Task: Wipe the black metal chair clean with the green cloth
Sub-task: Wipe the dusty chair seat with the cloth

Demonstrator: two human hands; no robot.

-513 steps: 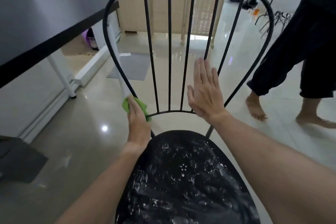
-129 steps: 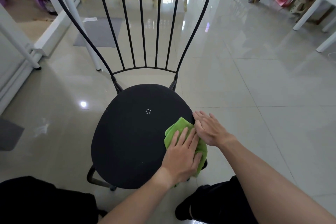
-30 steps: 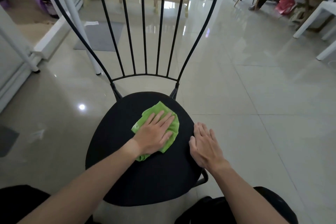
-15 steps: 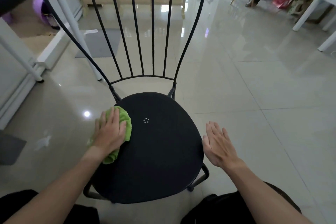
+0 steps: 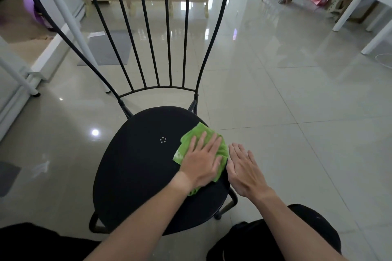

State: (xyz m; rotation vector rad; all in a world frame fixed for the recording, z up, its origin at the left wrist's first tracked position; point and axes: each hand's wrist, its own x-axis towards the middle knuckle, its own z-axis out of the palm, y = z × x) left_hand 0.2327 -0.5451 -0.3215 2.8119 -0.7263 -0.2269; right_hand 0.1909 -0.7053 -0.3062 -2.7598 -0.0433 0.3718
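The left hand [image 5: 202,162] lies flat with fingers spread on the green cloth [image 5: 200,134], pressing it down, not gripping it. Under the cloth is the round seat of the black chair [image 5: 137,167], near its right edge. The right hand [image 5: 244,168] is open and holds nothing, just beside the cloth at the seat's rim. Past both hands stand the chair's thin back bars [image 5: 167,38], above the shiny tile floor [image 5: 297,101].

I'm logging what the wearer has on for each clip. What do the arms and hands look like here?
Both forearms are bare, with no sleeves in view. The left hand and right hand wear no gloves; no rings, watch or bands are visible. Dark trousers cover the knees at the lower edge.
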